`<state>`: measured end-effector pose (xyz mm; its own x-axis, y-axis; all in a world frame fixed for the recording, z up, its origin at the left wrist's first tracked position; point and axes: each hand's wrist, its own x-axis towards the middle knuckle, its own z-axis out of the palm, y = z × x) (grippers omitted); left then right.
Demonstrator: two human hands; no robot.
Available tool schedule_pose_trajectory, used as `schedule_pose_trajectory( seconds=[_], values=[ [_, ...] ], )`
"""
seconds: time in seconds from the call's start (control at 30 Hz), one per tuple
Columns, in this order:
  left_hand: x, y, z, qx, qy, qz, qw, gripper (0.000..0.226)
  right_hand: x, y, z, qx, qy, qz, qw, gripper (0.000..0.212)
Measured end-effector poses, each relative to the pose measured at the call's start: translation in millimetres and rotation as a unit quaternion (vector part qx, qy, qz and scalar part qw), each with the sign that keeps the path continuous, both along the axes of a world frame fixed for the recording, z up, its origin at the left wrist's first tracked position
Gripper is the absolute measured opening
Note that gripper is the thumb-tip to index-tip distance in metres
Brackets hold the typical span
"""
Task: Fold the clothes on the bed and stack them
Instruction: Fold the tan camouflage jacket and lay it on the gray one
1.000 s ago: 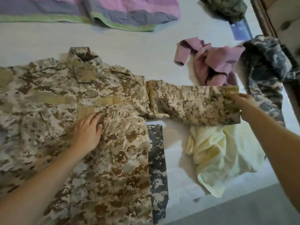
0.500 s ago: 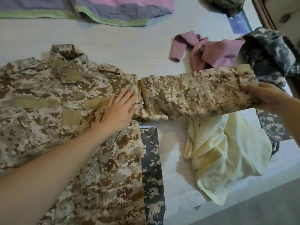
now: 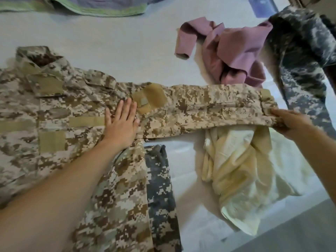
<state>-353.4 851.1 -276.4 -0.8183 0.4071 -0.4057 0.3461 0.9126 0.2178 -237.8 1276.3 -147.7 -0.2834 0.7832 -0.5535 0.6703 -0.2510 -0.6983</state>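
Pressing my left hand (image 3: 121, 124) flat on the tan camouflage jacket (image 3: 63, 110), I have its fingers (image 3: 127, 108) straight and close together; they hold nothing and lie where the sleeve (image 3: 209, 110) meets the shoulder, just beside a tan patch (image 3: 149, 99). My right hand (image 3: 289, 122) grips the cuff end of that sleeve at the right of the frame, its fingers curled round the cloth's edge. The sleeve runs straight across the middle of the frame, from one hand to the other.

The jacket lies spread out, front up, on the bed (image 3: 127, 42), filling the left half of the frame, collar towards the upper left. A grey camouflage strip (image 3: 160, 179) shows from under the jacket's right edge at lower centre. A crumpled cream cloth (image 3: 245, 170) lies at lower right, its top edge under the sleeve. A pink garment (image 3: 232, 51) is bunched at upper right, just above the sleeve, and a grey camouflage garment (image 3: 300, 60) lies heaped along the right edge, next to it. A striped blanket (image 3: 91, 8) lies along the top edge.
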Motion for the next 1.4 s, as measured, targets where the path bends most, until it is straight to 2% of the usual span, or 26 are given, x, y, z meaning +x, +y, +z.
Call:
schedule_pose_trajectory(
  seconds=[0.07,0.13,0.2,0.27,0.37,0.4,0.47,0.5,0.57,0.6,0.63,0.7,0.73,0.8,0.83,0.87,0.9,0.93,0.97,1.0,1.1,1.17,1.23,1.27,1.33,1.4],
  values=[
    [-0.5,0.5,-1.1,-0.002,-0.006,0.002,1.000,0.054,4.3,-4.7,-2.1,-0.046,0.070,-0.072,0.994,0.019],
    [-5.4,1.8,3.2,-0.007,-0.033,0.000,0.999,0.055,8.1,-20.3,-5.7,-0.101,0.133,-0.093,0.982,0.022],
    [-14.0,2.1,16.6,0.001,-0.085,-0.015,0.996,0.058,9.1,-42.3,-7.3,-0.123,0.110,-0.085,0.983,0.019],
    [-15.6,-5.7,37.4,0.055,-0.111,-0.029,0.992,0.059,5.7,-62.6,-0.3,-0.095,0.090,-0.123,0.984,0.037],
    [16.7,-56.1,66.5,0.165,-0.020,0.034,0.986,0.048,-14.1,-101.8,29.7,0.008,0.198,-0.177,0.964,0.034],
    [34.1,-83.9,73.0,0.174,0.017,0.074,0.982,0.045,-21.9,-121.1,41.4,0.016,0.250,-0.157,0.955,0.030],
    [66.8,-146.6,78.8,0.150,0.068,0.156,0.974,0.043,-35.0,-173.4,64.3,0.015,0.320,-0.061,0.945,0.037],
    [79.4,-179.4,78.0,0.129,0.076,0.199,0.969,0.042,-42.4,-205.9,74.9,0.027,0.317,-0.008,0.948,0.045],
    [97.4,-237.1,75.5,0.096,0.066,0.279,0.953,0.038,-56.1,-279.0,91.5,0.100,0.247,0.067,0.961,0.060],
    [101.3,-261.2,75.9,0.090,0.062,0.306,0.946,0.036,-60.7,-318.1,96.8,0.141,0.229,0.120,0.956,0.059],
    [102.0,-282.1,76.8,0.090,0.061,0.323,0.940,0.034,-65.4,-359.4,99.4,0.167,0.244,0.183,0.938,0.047],
    [98.8,-316.4,78.7,0.100,0.070,0.342,0.932,0.033,-74.9,-441.9,88.0,0.146,0.292,0.280,0.903,0.021],
    [98.1,-331.5,79.6,0.108,0.078,0.349,0.928,0.033,-81.3,-481.5,74.6,0.124,0.298,0.316,0.892,0.021],
    [101.1,-359.4,81.7,0.127,0.105,0.370,0.914,0.032,-95.1,-552.6,40.5,0.127,0.247,0.403,0.872,0.032],
    [104.5,-373.1,82.5,0.136,0.119,0.383,0.906,0.030,-100.6,-581.8,21.4,0.143,0.192,0.472,0.848,0.048],
    [108.9,-388.0,82.5,0.143,0.130,0.395,0.898,0.028,-102.0,-604.7,-2.1,0.161,0.122,0.560,0.803,0.061],
    [113.6,-404.1,81.8,0.141,0.141,0.402,0.894,0.029,-100.3,-619.2,-27.7,0.188,0.032,0.645,0.740,0.068],
    [118.1,-420.7,80.0,0.128,0.154,0.408,0.891,0.031,-98.5,-625.8,-50.7,0.228,-0.043,0.699,0.676,0.070],
    [122.3,-437.8,77.2,0.113,0.163,0.418,0.886,0.037,-97.5,-627.8,-67.2,0.261,-0.082,0.725,0.632,0.070],
    [126.1,-454.6,74.0,0.097,0.164,0.433,0.881,0.044,-95.9,-629.1,-75.9,0.278,-0.094,0.730,0.618,0.069],
    [133.6,-490.6,66.1,0.076,0.122,0.504,0.852,0.068,-95.7,-631.3,-82.0,0.282,-0.085,0.729,0.617,0.063],
    [133.4,-499.9,61.0,0.085,0.079,0.561,0.820,0.082,-97.0,-627.4,-79.9,0.281,-0.121,0.755,0.580,0.061],
    [130.9,-504.7,58.1,0.101,0.062,0.570,0.813,0.084,-99.3,-624.7,-76.2,0.272,-0.160,0.774,0.549,0.064],
    [129.4,-504.6,57.1,0.139,0.055,0.568,0.809,0.079,-101.5,-625.1,-74.2,0.266,-0.178,0.780,0.537,0.065],
    [125.7,-497.7,59.0,0.255,0.022,0.599,0.759,0.064,-107.0,-628.8,-68.7,0.254,-0.211,0.787,0.521,0.066],
    [118.7,-491.8,64.5,0.337,-0.024,0.653,0.678,0.054,-112.2,-634.6,-61.9,0.240,-0.238,0.788,0.515,0.066]
  ],
)
